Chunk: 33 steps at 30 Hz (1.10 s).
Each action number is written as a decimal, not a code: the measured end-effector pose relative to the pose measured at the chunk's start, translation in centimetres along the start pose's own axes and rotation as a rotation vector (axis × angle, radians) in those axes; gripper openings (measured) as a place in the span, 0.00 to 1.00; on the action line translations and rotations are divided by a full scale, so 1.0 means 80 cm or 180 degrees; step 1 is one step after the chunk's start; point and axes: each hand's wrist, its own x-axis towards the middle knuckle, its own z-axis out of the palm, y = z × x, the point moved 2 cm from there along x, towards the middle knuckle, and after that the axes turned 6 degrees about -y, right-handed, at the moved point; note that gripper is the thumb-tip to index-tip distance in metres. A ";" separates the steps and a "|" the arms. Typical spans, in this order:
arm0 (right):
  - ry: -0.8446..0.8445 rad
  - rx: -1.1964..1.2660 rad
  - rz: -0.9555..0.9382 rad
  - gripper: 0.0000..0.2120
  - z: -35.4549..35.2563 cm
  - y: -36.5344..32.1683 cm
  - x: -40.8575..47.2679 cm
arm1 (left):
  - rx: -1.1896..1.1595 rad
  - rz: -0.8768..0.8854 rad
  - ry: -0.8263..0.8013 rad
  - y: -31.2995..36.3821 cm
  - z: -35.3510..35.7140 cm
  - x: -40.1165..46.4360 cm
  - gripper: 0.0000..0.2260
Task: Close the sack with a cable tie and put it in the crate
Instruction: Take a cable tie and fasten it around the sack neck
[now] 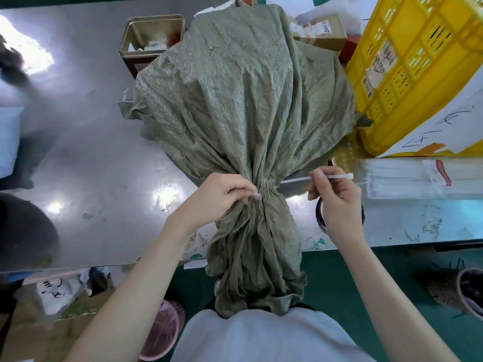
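A bulging grey-green woven sack lies on the metal table, its neck bunched toward me and its loose mouth hanging over the front edge. My left hand pinches the gathered neck from the left. A white cable tie runs out to the right from the neck, and my right hand holds it between thumb and fingers. The yellow plastic crate stands tilted at the back right, touching the sack's side.
A clear bag of white cable ties lies right of my hand. A roll of tape sits under my right wrist. An open metal tin and cardboard boxes stand behind the sack. Baskets rest on the green floor.
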 end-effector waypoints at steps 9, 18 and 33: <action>-0.0197 0.0286 0.0137 0.12 0.004 0.006 -0.004 | -0.0614 -0.0182 0.0676 0.002 0.008 -0.011 0.10; 0.0128 0.0452 0.0367 0.11 -0.001 -0.005 -0.004 | -0.0985 0.0199 0.1063 0.031 0.008 -0.017 0.11; -0.0348 0.0154 0.0110 0.06 0.008 -0.003 0.007 | -0.1517 -0.0014 0.1130 0.021 0.020 -0.005 0.07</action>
